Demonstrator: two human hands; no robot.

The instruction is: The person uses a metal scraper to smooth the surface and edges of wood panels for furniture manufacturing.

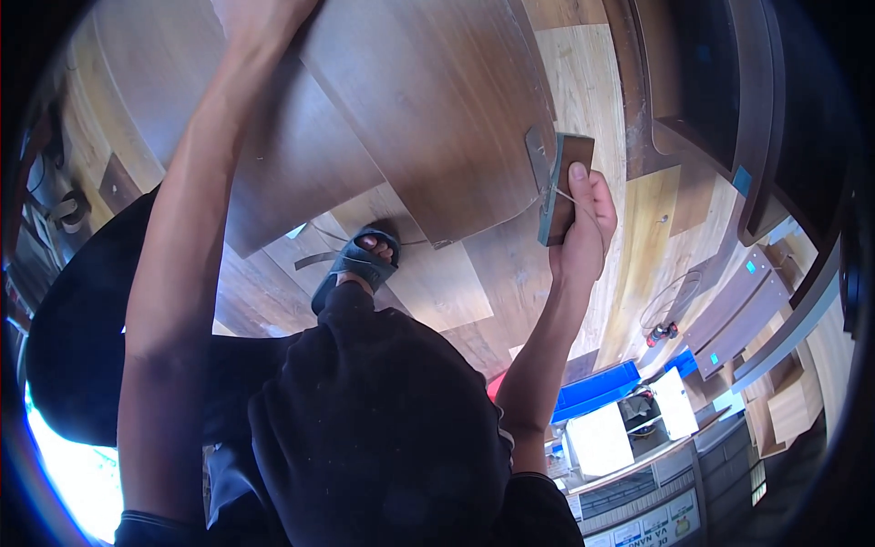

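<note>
My right hand [585,228] is closed round a brown wooden block with a grey-green face [576,153]. That face is at the curved right edge of a brown wood-grain panel [437,100]. A thin strip [581,203] curls across my fingers from the block. Beside the block, a flat greyish piece [536,155] shows at the panel's edge. My left arm reaches over another brown panel [301,164] on the left. The left hand [260,20] is cut off by the top of the picture, and its fingers are hidden.
My sandalled foot [365,255] stands on the wood-look floor [447,287] close to the panels. Curved dark furniture parts [702,137] rise at the right. A red-and-black tool [662,334], a blue tray [597,390] and boards [740,305] lie at the lower right.
</note>
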